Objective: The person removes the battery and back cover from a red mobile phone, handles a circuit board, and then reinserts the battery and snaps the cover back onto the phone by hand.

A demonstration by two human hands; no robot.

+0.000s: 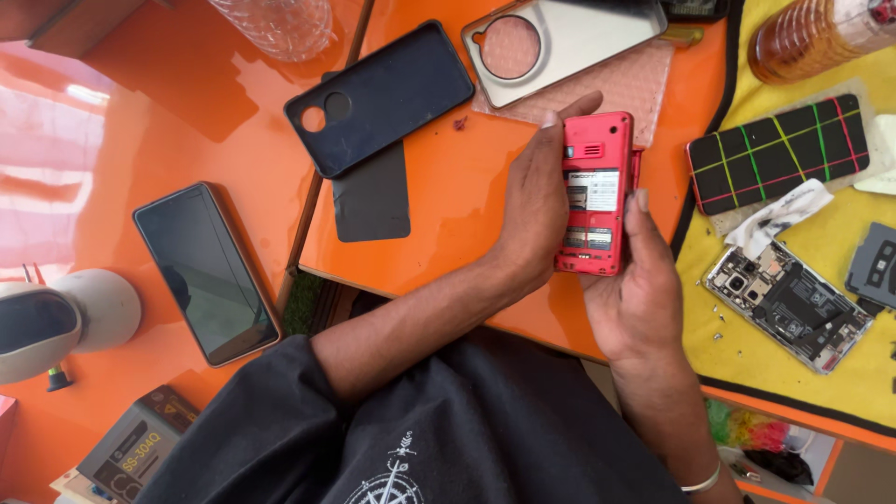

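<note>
We see both hands around a small red phone (595,194) with its back cover off, its label and card slots showing. The left hand (537,201) grips its left edge at nine o'clock of the phone, and the right hand (639,294) supports it from five o'clock, thumb along the right edge. At ten o'clock of the phone lies a black phone case (378,98); at twelve o'clock, a grey case with a round cutout (579,37). Far out at nine o'clock a dark-screened smartphone (205,273) rests on the orange table (140,140). At four o'clock an opened phone (789,303) lies on a yellow mat (793,392).
</note>
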